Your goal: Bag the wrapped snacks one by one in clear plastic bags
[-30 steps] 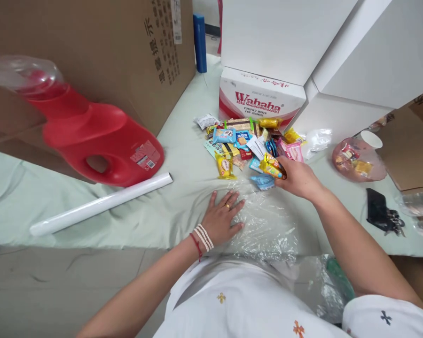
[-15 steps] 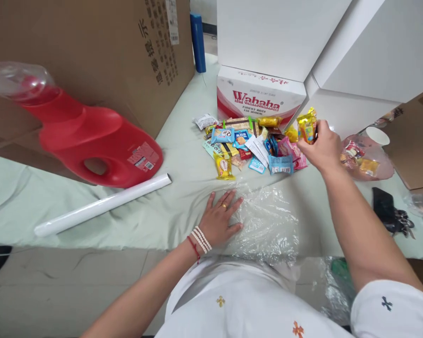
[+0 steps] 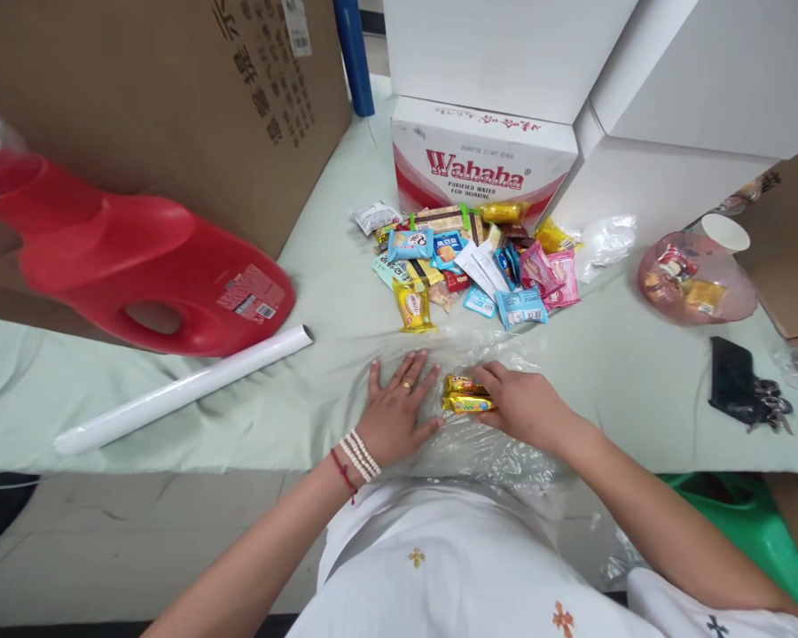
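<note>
My left hand (image 3: 397, 403) lies flat with fingers spread on the edge of a clear plastic bag (image 3: 505, 443) spread on the pale green cloth. My right hand (image 3: 522, 406) is closed round a yellow and orange snack packet (image 3: 465, 396), holding it on the plastic just right of my left hand. A pile of several small wrapped snacks (image 3: 472, 261) lies farther back, in front of a white and red Wahaha box (image 3: 482, 164).
A big red detergent bottle (image 3: 139, 266) lies at the left beside a white paper roll (image 3: 179, 390) and a large brown carton (image 3: 160, 97). At the right are a pink bag of snacks (image 3: 695, 288), a paper cup (image 3: 724, 235), a black case with keys (image 3: 738, 381) and a green stool (image 3: 745, 514).
My right hand picked a yellow packet from the pile, lifted it up to the right, then brought it down onto the plastic bag beside my left hand. The left hand stayed put.
</note>
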The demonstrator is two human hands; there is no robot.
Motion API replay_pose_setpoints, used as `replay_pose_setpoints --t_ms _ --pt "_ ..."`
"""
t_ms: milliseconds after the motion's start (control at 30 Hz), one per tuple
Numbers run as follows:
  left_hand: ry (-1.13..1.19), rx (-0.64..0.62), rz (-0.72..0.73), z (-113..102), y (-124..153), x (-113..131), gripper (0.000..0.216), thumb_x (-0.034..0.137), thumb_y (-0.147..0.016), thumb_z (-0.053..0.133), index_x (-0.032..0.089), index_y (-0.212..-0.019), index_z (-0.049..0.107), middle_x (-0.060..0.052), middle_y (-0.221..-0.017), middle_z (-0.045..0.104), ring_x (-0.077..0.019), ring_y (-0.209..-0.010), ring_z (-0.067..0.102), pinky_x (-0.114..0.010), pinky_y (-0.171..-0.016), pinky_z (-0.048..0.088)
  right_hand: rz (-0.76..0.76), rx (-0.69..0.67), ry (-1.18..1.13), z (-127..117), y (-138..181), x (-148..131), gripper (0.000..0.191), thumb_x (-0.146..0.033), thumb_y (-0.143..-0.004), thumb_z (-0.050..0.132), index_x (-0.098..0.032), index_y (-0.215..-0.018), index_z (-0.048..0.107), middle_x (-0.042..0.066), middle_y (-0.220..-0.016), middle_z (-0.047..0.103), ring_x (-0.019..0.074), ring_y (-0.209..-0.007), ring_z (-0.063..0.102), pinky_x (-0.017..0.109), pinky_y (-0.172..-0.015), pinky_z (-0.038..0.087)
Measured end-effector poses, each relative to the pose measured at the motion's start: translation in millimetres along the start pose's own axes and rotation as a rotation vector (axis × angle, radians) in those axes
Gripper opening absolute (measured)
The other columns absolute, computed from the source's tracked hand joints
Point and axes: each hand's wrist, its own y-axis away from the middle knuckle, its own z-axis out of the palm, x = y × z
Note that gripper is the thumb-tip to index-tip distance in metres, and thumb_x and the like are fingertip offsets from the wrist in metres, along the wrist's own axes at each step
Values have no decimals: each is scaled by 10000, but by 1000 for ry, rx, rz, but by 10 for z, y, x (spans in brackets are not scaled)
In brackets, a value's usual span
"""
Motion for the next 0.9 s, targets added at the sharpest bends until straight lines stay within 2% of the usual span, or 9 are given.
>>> replay_pose_setpoints --t_ms 167,267,333,400,500,600,700,767,900 --pt "-6 38 -2 34 43 -22 805 538 -942 536 191 -1621 278 -202 -1670 302 -391 -1543 290 -745 -1199 -25 24 78 16 194 49 -56 359 -400 -1005 568 -223 -1317 593 142 -1273 663 279 -1070 657 329 -779 521" --pt "-34 172 12 -38 122 -32 752 460 -948 541 206 -1612 296 -187 -1665 324 -388 -1563 243 -728 -1210 -45 1 189 -24 304 151 -41 451 -414 -1005 570 -205 -1403 542 178 -1440 572 316 -1160 626 407 -862 553" --pt "-32 227 140 -133 242 -58 690 303 -939 523 255 -1597 323 -146 -1629 414 -348 -1565 263 -708 -1227 -57 -47 306 -102 356 324 19 483 -425 -1009 561 -191 -1430 519 192 -1485 532 331 -1215 599 462 -925 551" --pt "23 153 369 -218 401 -103 703 170 -877 503 297 -1558 384 -100 -1582 496 -291 -1544 330 -664 -1262 -21 -137 365 -211 420 573 105 437 -405 -1008 564 -210 -1399 544 176 -1410 593 312 -1190 605 478 -954 548" --pt "107 -62 572 -237 622 -184 612 159 -828 538 294 -1425 543 -87 -1598 476 -282 -1537 348 -624 -1286 83 -255 275 -327 598 957 227 417 -378 -965 634 -248 -1358 580 146 -1344 635 302 -1197 597 499 -997 540" --pt "114 -110 530 -133 715 -252 350 184 -915 551 284 -1229 666 -81 -1554 534 -281 -1523 376 -601 -1283 151 -241 250 -361 844 1172 305 316 -285 -976 604 -250 -1289 631 140 -1386 611 306 -1312 538 513 -1049 516" --pt "212 -71 463 -76 654 -282 217 173 -975 511 257 -1059 693 -70 -1363 692 -230 -1415 524 -524 -1263 254 -239 316 -480 969 1184 376 207 -187 -1011 515 -239 -1126 679 126 -1293 661 266 -1230 587 468 -1010 528" --pt "327 -66 397 -133 544 -282 214 187 -999 474 237 -1039 679 -69 -1215 753 -198 -1269 637 -455 -1204 366 -252 329 -594 920 1129 451 174 -201 -1022 510 -235 -1074 674 109 -1150 706 237 -1086 634 424 -940 541" --pt "509 -78 175 -407 192 -294 262 334 -1034 435 216 -1028 668 -53 -1040 769 -178 -973 717 -312 -906 549 -156 353 -748 628 945 650 183 -319 -1036 516 -220 -1019 669 67 -908 708 192 -850 645 327 -786 523"
